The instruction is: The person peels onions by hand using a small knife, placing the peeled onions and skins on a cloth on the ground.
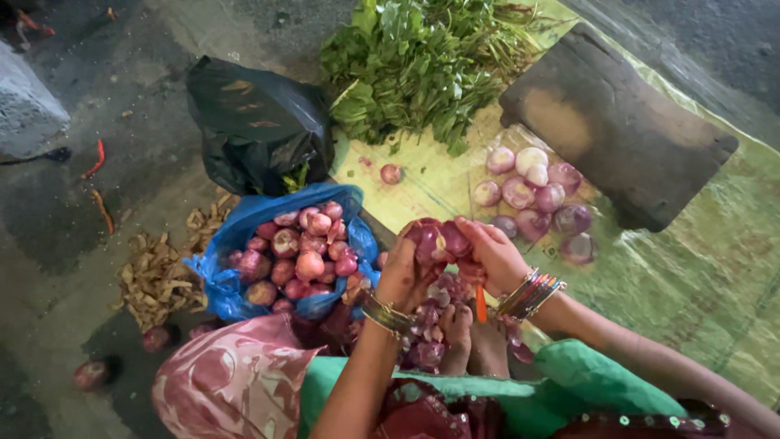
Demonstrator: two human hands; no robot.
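Left hand (pixel 404 276) and right hand (pixel 491 254) both pinching same red onion (pixel 435 241), fingers curling over it, holding it low above feet, likely so peelings are dropping onto skin pile (pixel 431 329) there; orange knife handle (pixel 481 305) sticking up between feet; unpeeled onions sitting in blue bag (pixel 231 280) just left, in easy reach; peeled onions (pixel 532 195) lying apart on green mat (pixel 699 276), staying clean; wooden board (pixel 617 122), greens (pixel 422 57), black bag (pixel 256 122) lying beyond.

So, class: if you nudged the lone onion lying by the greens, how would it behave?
The lone onion looks round, so it would probably roll on the flat mat. It seems small and firm, likely light. Its skin may be papery and flake.
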